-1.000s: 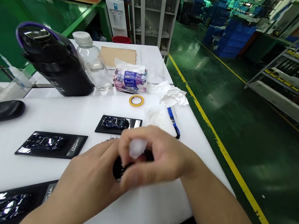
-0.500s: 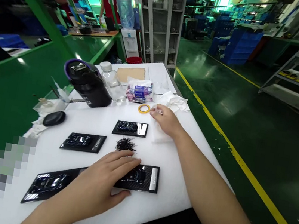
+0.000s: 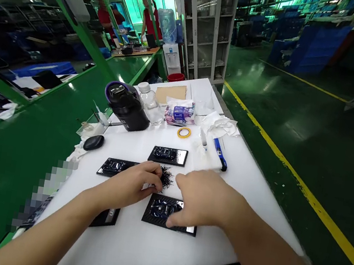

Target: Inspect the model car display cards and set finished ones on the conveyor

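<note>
A pile of thin black strips (image 3: 167, 178) lies mid-table. My left hand (image 3: 144, 179) reaches its left edge, fingers curled together in a pinch; whatever is between the fingertips is too small to make out. Over the near black plaque (image 3: 154, 209), which bears a dark glossy model car, my right hand (image 3: 206, 200) is spread, thumb and forefinger apart, partly covering the plaque and its silver label. Similar plaques surround the pile: one behind it (image 3: 180, 157), one to the left (image 3: 104, 166), and one at the lower left (image 3: 111, 217), mostly hidden under my left forearm.
A blue utility knife (image 3: 219, 153) lies right of a yellow tape roll (image 3: 184, 132). Farther back stand a black bottle (image 3: 129, 111), a clear bottle (image 3: 154, 108) and a tissue pack (image 3: 180, 112). A black computer mouse (image 3: 94, 142) lies left. People in red work in the background.
My right hand has come back from beside the tape to the near plaque, exposing the utility knife. My left hand has left that plaque for the strips, its fingers now curled. The view has shifted.
</note>
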Demonstrator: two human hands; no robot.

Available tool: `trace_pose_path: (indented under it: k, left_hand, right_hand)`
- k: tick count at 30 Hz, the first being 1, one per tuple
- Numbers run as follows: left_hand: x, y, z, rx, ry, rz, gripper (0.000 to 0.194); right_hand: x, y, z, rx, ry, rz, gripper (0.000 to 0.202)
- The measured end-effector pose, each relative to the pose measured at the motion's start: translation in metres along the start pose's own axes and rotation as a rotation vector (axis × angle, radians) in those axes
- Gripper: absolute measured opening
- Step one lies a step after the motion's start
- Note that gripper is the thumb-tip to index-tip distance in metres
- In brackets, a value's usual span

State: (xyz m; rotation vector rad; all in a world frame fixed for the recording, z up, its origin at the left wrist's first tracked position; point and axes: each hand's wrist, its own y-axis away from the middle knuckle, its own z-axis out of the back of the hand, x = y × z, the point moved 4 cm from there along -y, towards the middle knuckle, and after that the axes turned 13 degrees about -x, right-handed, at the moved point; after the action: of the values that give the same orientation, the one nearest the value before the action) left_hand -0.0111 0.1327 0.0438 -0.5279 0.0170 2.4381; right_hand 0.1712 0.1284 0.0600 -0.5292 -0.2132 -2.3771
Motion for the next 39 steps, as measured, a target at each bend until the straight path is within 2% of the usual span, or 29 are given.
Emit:
trace_pose_path:
  k: [2,6,11,13,15,18,21,25,28,30,32,35,37,39]
  left_hand:
    - [-0.001,-0.004,-0.001,0.040,0.017,0.027,0.021]
    - [-0.003,-0.016,-0.003,0.085,-0.023,0.017,0.015]
    - [-0.019,-0.030,-0.008,0.120,-0.179,-0.252,0.021]
    - [-0.024,-0.032,-0.012,0.124,-0.192,-0.332,0.022]
    - [-0.024,-0.033,-0.013,0.124,-0.156,-0.336,0.021]
    - [-0.018,-0.032,-0.009,0.096,-0.112,-0.266,0.017]
    - [-0.010,-0.030,0.006,-0.038,-0.067,-0.135,0.013]
    - [0.001,-0.024,0.027,-0.305,-0.036,0.092,0.013]
    - [0.009,-0.016,0.033,-0.493,-0.062,0.234,0.011]
    - [0.012,-0.009,0.032,-0.579,-0.066,0.272,0.011]
    - [0.013,-0.003,0.029,-0.611,-0.029,0.242,0.013]
    - [0.005,0.004,0.027,-0.682,0.008,0.081,0.015]
    - [-0.002,0.008,0.028,-0.763,-0.041,-0.033,0.015]
    - [-0.006,0.010,0.029,-0.794,-0.103,-0.130,0.019]
  right_hand:
    - [0.007,0.004,-0.005,0.063,0.081,-0.050,0.061]
    - [0.019,0.006,-0.018,0.140,0.160,-0.041,0.067]
    - [0.022,0.005,-0.024,0.111,0.119,-0.025,0.047]
    - [0.020,0.006,-0.025,0.102,0.099,-0.038,0.045]
    - [0.018,0.006,-0.026,0.082,0.082,-0.032,0.045]
    - [0.017,0.004,-0.030,0.042,0.030,0.000,0.045]
    - [0.016,0.000,-0.035,0.009,0.000,0.005,0.042]
    - [0.016,-0.005,-0.038,-0.072,0.021,-0.018,0.032]
    - [0.014,-0.011,-0.038,-0.146,0.006,0.020,0.035]
    - [0.012,-0.015,-0.035,-0.224,-0.078,0.058,0.039]
    - [0.008,-0.019,-0.029,-0.332,-0.216,0.051,0.031]
    - [0.002,-0.022,-0.020,-0.513,-0.450,-0.026,0.012]
    - [-0.001,-0.025,-0.019,-0.591,-0.605,-0.080,0.009]
    - [-0.002,-0.029,-0.021,-0.649,-0.697,-0.097,0.008]
